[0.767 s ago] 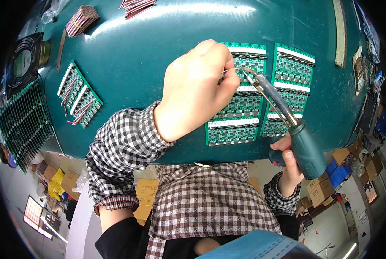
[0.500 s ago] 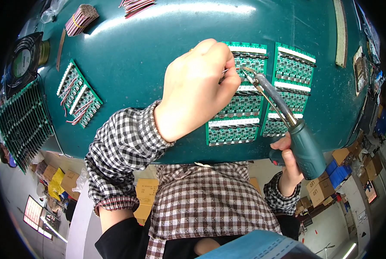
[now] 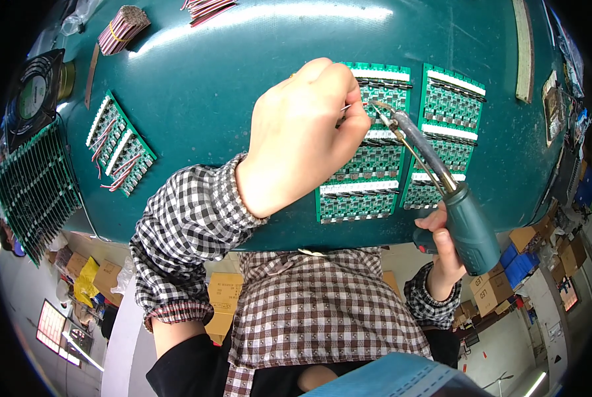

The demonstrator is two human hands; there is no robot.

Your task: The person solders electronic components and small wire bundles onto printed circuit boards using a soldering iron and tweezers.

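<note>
"Where does the green circuit panel (image 3: 373, 159) lie?"

"Flat on the tabletop (image 3: 210, 112), at two o'clock in the view. The left hand (image 3: 307, 132) bends over it, fingers pinched on a thin wire (image 3: 346, 107)."

"And the right hand (image 3: 447, 258)?"

"At the panel's five o'clock, fingers wrapped round a soldering iron (image 3: 469, 225); whether its tip touches, nobody can tell."

"Farther out?"

"A second panel (image 3: 445, 152) at three, a wired board (image 3: 122, 144) at nine."

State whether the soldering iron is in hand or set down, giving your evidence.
In hand: the right hand grips the soldering iron, whose metal end reaches over a green circuit panel.
</note>
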